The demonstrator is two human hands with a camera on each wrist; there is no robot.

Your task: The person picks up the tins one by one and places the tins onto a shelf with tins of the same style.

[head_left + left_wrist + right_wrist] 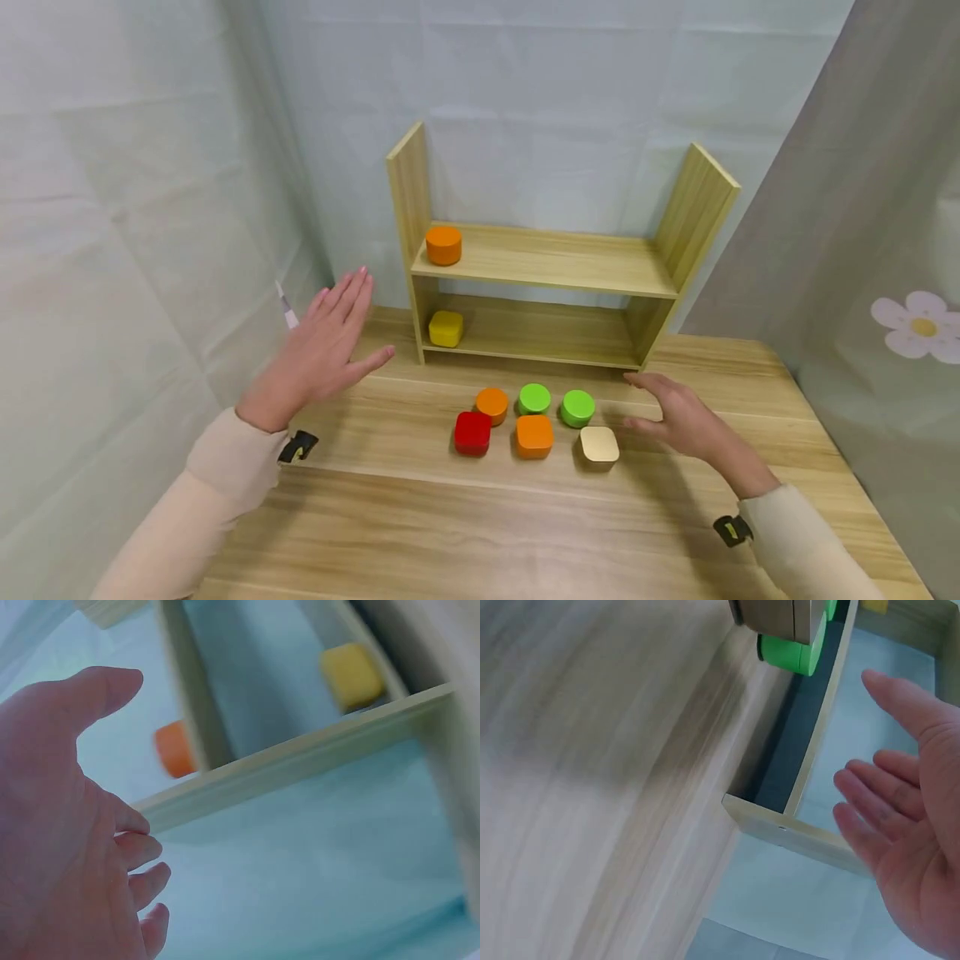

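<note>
Wooden shelf (555,258), eight coloured blocks (534,436).

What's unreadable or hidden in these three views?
- Left wrist view: orange block blurred and part hidden by the shelf upright; table blocks out of frame.
- Right wrist view: beige block and green block cut off by the top edge; table motion-blurred.
- Head view: shelf back corners in shadow.

Pale wood-grain worktop (420,525), matching light wooden shelf (555,258), orange round block (443,245) above, yellow block (446,328) below, 2 green discs (556,403), red block (472,433), cream block (599,444), grey curtain with white flower (917,326), cream sleeves (225,471).
</note>
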